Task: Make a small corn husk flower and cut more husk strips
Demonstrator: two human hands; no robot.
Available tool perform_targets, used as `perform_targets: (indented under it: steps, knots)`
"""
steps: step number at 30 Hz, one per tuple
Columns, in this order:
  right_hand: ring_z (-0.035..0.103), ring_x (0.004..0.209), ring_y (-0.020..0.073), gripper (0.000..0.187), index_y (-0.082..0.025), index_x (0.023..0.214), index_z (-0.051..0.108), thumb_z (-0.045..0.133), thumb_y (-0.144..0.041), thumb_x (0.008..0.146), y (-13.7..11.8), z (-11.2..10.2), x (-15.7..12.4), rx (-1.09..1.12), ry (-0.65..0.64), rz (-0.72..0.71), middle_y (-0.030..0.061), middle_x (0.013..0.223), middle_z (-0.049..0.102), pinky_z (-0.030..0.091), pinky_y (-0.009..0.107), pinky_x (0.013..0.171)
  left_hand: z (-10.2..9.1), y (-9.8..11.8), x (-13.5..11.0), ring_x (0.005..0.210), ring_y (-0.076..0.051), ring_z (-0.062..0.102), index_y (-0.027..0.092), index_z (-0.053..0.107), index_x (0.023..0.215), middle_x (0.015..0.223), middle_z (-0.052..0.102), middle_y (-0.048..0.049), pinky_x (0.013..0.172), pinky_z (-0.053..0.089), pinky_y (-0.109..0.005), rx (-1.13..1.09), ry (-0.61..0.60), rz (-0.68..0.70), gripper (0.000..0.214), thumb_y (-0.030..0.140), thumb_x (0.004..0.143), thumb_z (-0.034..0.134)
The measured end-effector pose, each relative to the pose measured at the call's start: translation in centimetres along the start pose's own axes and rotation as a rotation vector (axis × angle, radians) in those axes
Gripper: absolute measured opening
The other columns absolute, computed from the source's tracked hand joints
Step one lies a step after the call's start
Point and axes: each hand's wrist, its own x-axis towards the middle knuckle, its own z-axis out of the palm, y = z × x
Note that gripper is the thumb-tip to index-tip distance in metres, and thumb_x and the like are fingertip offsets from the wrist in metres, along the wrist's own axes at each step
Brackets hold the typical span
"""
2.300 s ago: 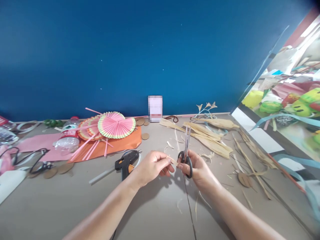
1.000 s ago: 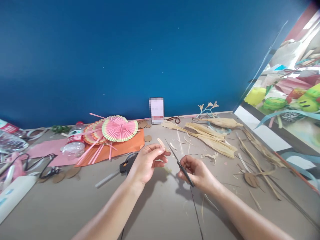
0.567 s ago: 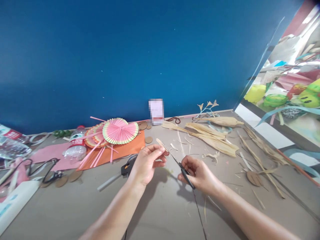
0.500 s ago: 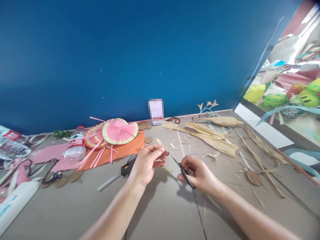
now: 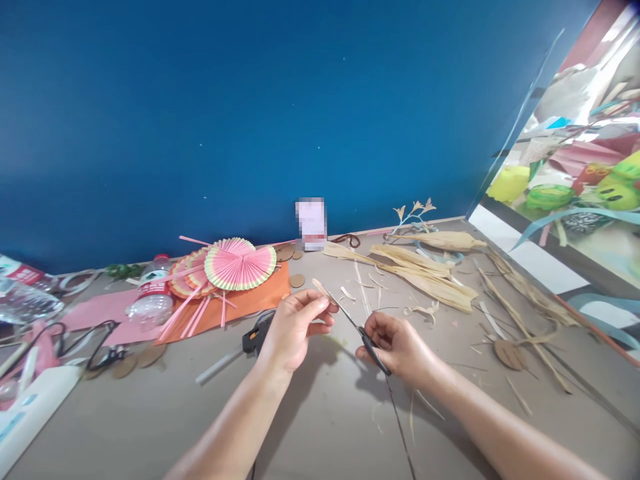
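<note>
My left hand [image 5: 295,328] pinches a small pale strip of dried husk [image 5: 320,289] between thumb and fingers, its tip pointing up and away. My right hand [image 5: 400,347] is closed round the black handles of a pair of scissors [image 5: 356,327]. The blades slant up to the left and end close beside the strip. Both hands hover just above the brown tabletop [image 5: 320,413], near its middle.
A black glue gun [image 5: 254,335] lies just left of my left hand. Pink pleated paper fans [image 5: 239,263] rest on orange paper [image 5: 250,297] beside a plastic bottle [image 5: 149,300]. Dried husks [image 5: 425,273] and loose scraps lie to the right. A blue wall stands behind.
The scissors have tipped from upright to slanting leftwards, and the cut strip now stands up in my left fingers. Over the last half second both hands hold almost still.
</note>
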Motion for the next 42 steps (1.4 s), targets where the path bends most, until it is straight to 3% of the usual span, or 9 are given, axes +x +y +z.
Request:
perform_targets:
  steps: [16,34,42]
  knots:
    - [0.026,0.044,0.0058,0.033,-0.018,0.061,0.043,0.070,-0.037,0.057,0.03,-0.18,0.03,-0.025,0.035,0.022,-0.0089,0.047,0.032,0.021,0.019,0.041,0.20,-0.11,-0.04,0.051,-0.008,0.053,0.013,0.056,0.063,0.064,0.061,-0.0016,0.048,0.044,-0.018,0.043,0.009,0.027,0.018,0.030,0.064,0.064]
    - [0.030,0.047,0.0061,0.029,-0.017,0.064,0.045,0.066,-0.037,0.061,0.09,-0.25,0.05,-0.041,0.037,-0.011,-0.0071,0.051,0.037,0.025,0.019,0.043,0.47,0.11,-0.16,0.049,-0.008,0.054,0.014,0.056,0.061,0.061,0.062,-0.0006,0.049,0.043,-0.019,0.083,-0.008,0.005,0.017,0.029,0.062,0.064]
    - [0.026,0.045,0.0055,0.028,-0.018,0.062,0.042,0.067,-0.032,0.062,-0.05,-0.18,-0.04,-0.009,0.008,0.016,-0.0087,0.048,0.033,0.022,0.019,0.041,0.61,0.03,-0.33,0.049,-0.008,0.053,0.013,0.055,0.061,0.060,0.062,0.0001,0.050,0.043,-0.019,0.090,-0.015,0.014,0.016,0.027,0.063,0.063]
